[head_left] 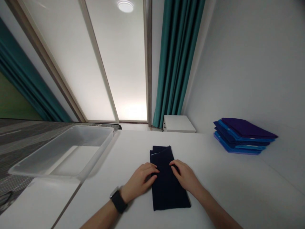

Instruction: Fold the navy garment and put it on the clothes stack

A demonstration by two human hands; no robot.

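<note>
Hands rest flat on a dark cloth (166, 181) folded lengthwise on the white worktop (238, 190): left hand (140, 181) and right hand (186, 176) press with fingers extended, gripping nothing. Farther left sits a clear bin (47, 159); far right, a stack (243, 136) of blue cloths.

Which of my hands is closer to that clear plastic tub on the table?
Left. Your left hand rests on the dark cloth's left edge, the tub's side; your right hand lies farther away, across the cloth.

Clear bin (71, 149), folded blue stack (243, 136), perhaps a small cabinet (178, 124).
</note>
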